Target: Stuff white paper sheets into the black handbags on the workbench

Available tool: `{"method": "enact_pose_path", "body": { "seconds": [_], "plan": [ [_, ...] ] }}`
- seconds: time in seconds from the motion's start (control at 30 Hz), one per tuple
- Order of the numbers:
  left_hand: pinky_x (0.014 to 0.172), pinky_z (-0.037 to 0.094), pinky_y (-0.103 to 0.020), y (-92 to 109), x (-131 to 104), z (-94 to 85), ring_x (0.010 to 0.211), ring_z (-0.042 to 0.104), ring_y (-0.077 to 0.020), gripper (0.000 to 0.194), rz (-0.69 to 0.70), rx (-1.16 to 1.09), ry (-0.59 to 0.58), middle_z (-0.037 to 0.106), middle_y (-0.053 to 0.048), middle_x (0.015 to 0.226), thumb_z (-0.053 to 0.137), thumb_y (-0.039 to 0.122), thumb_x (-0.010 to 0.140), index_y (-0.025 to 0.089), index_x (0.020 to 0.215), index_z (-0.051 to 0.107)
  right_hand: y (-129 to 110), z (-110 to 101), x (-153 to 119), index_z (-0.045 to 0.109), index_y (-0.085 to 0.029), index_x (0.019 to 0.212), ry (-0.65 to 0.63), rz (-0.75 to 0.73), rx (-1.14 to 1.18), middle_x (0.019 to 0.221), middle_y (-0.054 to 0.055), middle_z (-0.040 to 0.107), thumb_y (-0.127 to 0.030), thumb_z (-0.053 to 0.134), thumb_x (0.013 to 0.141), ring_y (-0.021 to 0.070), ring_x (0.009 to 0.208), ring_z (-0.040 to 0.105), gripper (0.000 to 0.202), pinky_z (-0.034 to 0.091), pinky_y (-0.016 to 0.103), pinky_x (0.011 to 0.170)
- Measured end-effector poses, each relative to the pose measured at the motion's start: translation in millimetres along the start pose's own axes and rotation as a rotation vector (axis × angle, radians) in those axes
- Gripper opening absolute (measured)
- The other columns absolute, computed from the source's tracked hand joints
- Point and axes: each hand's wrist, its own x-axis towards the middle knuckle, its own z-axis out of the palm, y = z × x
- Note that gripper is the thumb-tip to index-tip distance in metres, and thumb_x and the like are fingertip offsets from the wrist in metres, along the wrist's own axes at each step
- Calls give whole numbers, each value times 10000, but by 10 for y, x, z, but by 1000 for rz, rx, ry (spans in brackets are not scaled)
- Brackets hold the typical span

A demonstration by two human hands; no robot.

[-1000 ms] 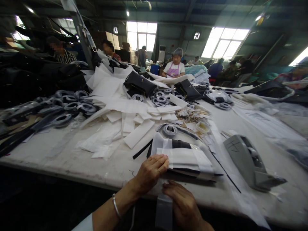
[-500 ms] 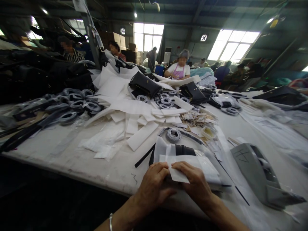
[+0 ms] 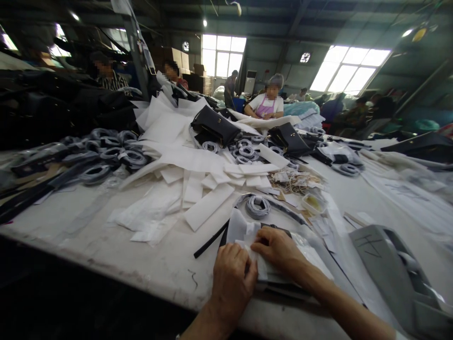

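A dark bag (image 3: 283,289) partly covered with white wrapping (image 3: 313,257) lies at the table's front edge. My left hand (image 3: 234,271) rests on its left side, fingers bent together at the white sheet. Above the middle of the bag, my right hand (image 3: 278,245) has its fingertips pinched on the white wrapping. A coiled grey-wrapped strap (image 3: 258,207) lies just behind the bag. To the left of the bag is a thin black strip (image 3: 211,240).
A grey tape dispenser (image 3: 385,264) stands at the right. White paper strips (image 3: 208,205), tangled string tags (image 3: 295,182), black bags (image 3: 215,123) and wrapped coils (image 3: 95,174) cover the table (image 3: 141,264) further back. A person in a purple apron (image 3: 265,107) is across it.
My right hand has moved up and inward over the bag. My left hand has turned more upright at the left side. The white flap between them now lies down against the bag.
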Motion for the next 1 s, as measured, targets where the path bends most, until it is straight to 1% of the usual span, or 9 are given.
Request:
{"method": "enact_pose_path", "body": {
  "seconds": [0.27,0.33,0.4,0.5,0.63,0.77,0.83,0.9,1.0],
  "plan": [
    [629,399,-348,24,104,-36,662,548,-205,152,17,166,-113,557,2,712,532,107,865,220,769,498,74,137,-90,646,-202,696,106,31,141,768,6,627,-185,647,808,183,763,611,113,432,283,718],
    [646,433,-350,66,127,-69,696,577,-212,111,66,201,-95,618,-22,805,512,109,892,208,879,562,89,158,-100,645,-200,692,123,30,143,765,6,624,-178,644,810,181,756,610,120,433,282,711],
    [780,486,-383,117,118,-88,871,634,-233,186,178,225,-65,672,-70,1002,458,87,925,192,987,599,111,180,-101,649,-197,694,134,22,134,761,7,627,-170,639,810,178,743,609,120,435,278,701],
    [1013,450,-454,178,19,-71,1087,631,-255,213,337,197,-76,689,-95,1124,430,110,967,167,1021,628,133,191,-99,663,-194,707,142,18,134,762,8,646,-149,642,793,173,743,611,99,444,272,709],
    [954,501,-436,171,-172,-14,1019,667,-270,277,361,204,-142,710,-119,1115,456,235,1001,114,1199,606,114,169,-75,670,-187,710,145,51,125,760,16,668,-168,675,777,177,749,620,70,448,276,728],
    [969,500,-441,124,-232,-3,1066,659,-265,304,377,201,-139,702,-110,1159,425,256,1019,128,1235,596,84,140,10,657,-189,709,176,59,42,742,26,680,-185,649,795,186,732,620,87,438,290,715],
    [965,504,-439,115,-219,-17,1072,656,-259,311,384,198,-137,703,-109,1157,409,262,1025,137,1240,596,98,70,20,661,-194,761,247,53,22,747,26,682,-193,634,790,190,723,621,40,443,297,712],
    [959,505,-434,114,-200,-34,1080,652,-254,317,389,200,-130,703,-106,1155,395,260,1029,142,1244,595,164,-94,-65,675,-201,860,362,69,53,761,25,687,-257,621,802,192,703,622,96,455,303,695],
    [959,494,-415,109,-181,-57,1079,651,-241,322,412,185,-112,704,-92,1152,376,260,1036,147,1242,597,422,-545,-441,704,-221,942,551,204,128,795,40,715,-453,595,815,211,693,642,286,480,321,676]
  ]
}}
